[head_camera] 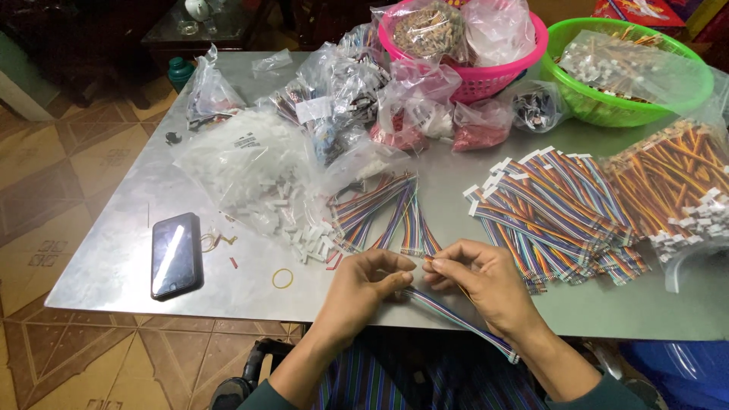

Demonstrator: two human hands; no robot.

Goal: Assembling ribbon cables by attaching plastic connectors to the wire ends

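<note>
1. Head view: the left hand point(370, 279) and right hand point(474, 279) meet at the table's point(114, 258) near edge, both pinching one rainbow ribbon cable point(456, 319).
2. The cable runs from the fingertips down-right beneath the right wrist.
3. Loose cables point(395, 216) fan just beyond; a phone point(176, 255) lies left.

Both hands' fingers point(395, 282) pinch a ribbon cable point(456, 319) (rainbow-striped).
</note>
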